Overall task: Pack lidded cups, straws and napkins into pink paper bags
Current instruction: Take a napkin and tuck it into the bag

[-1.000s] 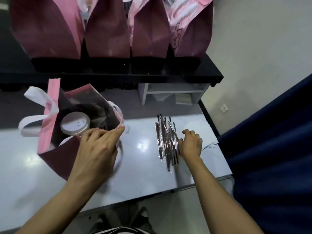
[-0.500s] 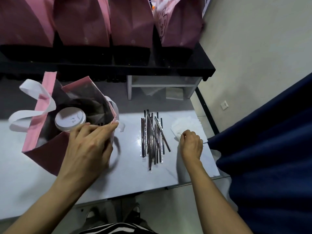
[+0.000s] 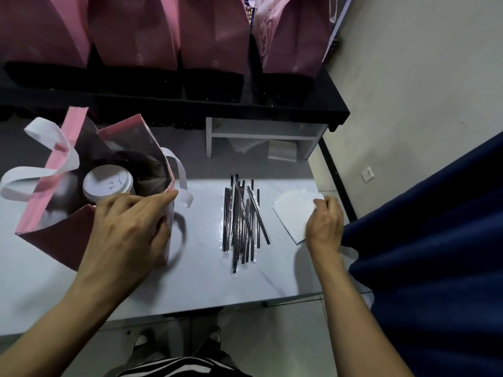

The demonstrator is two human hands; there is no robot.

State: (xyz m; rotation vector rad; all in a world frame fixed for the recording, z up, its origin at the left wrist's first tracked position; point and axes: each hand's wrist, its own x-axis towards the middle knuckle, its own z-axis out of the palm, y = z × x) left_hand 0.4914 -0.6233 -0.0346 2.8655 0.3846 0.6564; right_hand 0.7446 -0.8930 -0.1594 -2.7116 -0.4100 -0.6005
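Note:
An open pink paper bag (image 3: 54, 240) with white handles stands at the left of the white table (image 3: 204, 281). Inside it a cup with a white lid (image 3: 107, 183) stands upright. My left hand (image 3: 130, 229) grips the bag's near right rim. Several wrapped dark straws (image 3: 242, 219) lie in a loose pile at the table's middle. A small stack of white napkins (image 3: 294, 210) lies at the right. My right hand (image 3: 325, 224) rests on the stack and pinches a napkin's far corner with curled fingers.
Several closed pink bags (image 3: 212, 31) stand in a row on a black shelf (image 3: 299, 110) behind the table. A dark blue fabric surface (image 3: 435, 240) borders the table's right edge. A white shelf frame (image 3: 261, 137) stands under the black shelf.
My right hand has moved right, from the straw pile to the napkins, and now pinches one. My left hand has kept its hold on the bag's rim.

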